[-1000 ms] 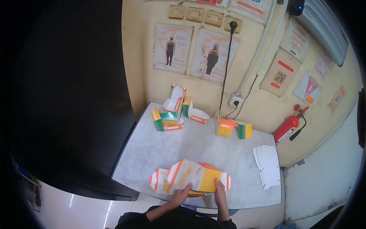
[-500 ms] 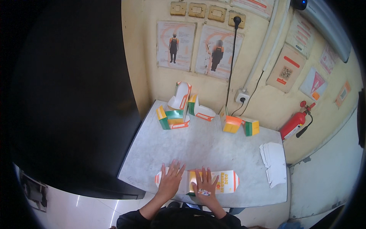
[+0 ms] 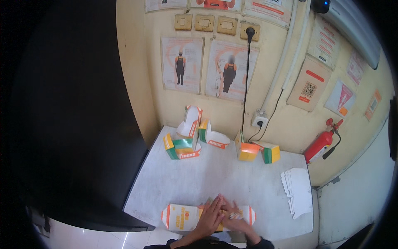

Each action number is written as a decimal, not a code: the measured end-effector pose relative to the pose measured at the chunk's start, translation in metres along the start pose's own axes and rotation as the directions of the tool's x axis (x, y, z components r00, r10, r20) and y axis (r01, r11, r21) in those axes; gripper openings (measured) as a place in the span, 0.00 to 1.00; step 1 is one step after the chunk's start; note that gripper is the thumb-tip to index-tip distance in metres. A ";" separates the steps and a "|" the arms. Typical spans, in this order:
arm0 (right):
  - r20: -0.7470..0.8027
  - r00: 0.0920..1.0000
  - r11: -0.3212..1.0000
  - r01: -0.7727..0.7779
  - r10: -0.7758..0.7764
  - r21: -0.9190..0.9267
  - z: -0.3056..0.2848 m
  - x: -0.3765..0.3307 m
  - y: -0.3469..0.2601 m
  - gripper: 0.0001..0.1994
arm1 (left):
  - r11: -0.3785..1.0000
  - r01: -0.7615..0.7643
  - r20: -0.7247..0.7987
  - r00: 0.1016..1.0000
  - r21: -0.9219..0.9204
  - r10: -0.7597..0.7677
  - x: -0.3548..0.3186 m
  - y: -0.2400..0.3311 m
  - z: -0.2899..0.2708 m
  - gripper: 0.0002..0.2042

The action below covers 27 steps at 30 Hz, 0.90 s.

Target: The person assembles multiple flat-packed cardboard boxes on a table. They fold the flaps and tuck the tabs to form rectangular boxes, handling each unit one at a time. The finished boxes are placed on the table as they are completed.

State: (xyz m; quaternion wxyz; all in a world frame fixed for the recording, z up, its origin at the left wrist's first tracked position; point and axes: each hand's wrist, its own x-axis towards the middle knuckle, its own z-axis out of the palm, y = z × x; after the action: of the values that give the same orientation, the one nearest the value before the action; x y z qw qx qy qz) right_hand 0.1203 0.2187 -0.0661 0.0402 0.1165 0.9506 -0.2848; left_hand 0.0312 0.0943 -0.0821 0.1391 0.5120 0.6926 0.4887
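Clock's set mid-table. Nearest, 6 o'clk: dark sleeves point(image 3: 262, 244), then 2 hands, close & touching.
L hand point(image 3: 210, 218): fingers straight, side by side, tips to 1 o'clk, over mid of carton point(image 3: 181, 218).
R hand point(image 3: 234, 220): tucked in against it; some fingers hid, so can't tell if it's gripping.
Carton lies flat at 6 o'clk, by the near edge of the table point(image 3: 244, 178); its ends poke out at 9 & 3 o'clk from the hands, white w/ orange tips.
At 3 o'clk: white cards point(image 3: 297, 193) in a messy pile.
Far edge, approx 10 to 12 o'clk: 3 folded boxes point(image 3: 183, 144), green, yellow, orange & white. At 1 to 2: 2 more, orange box point(image 3: 247, 151) & green-yellow box point(image 3: 270, 154).
Past the table, 2 o'clk: red extinguisher point(image 3: 319, 145). 12 o'clk: wall point(image 3: 219, 110) w/ posters point(image 3: 181, 66).
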 end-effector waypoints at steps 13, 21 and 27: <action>-0.466 0.760 0.811 -0.568 0.452 -0.139 -0.096 0.266 0.200 0.20 | 0.984 0.032 -0.130 0.991 0.178 -0.009 -0.007 -0.058 0.043 0.26; -0.238 0.939 -0.069 0.262 0.249 0.962 -0.081 0.000 0.048 0.29 | 0.768 0.000 -0.245 0.948 -0.641 -0.204 -0.003 -0.020 0.010 0.41; -0.133 0.768 -0.228 0.344 0.626 0.911 0.066 -0.057 -0.009 0.27 | 0.598 -0.080 -0.260 0.940 -0.798 -0.221 -0.006 -0.018 -0.004 0.41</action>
State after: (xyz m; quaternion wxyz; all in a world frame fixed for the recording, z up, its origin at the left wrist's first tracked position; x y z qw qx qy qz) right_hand 0.1742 0.1641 -0.1081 -0.3294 0.3082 0.2868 -0.8451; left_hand 0.0207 0.0871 -0.0968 0.2538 0.2769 0.4336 0.8191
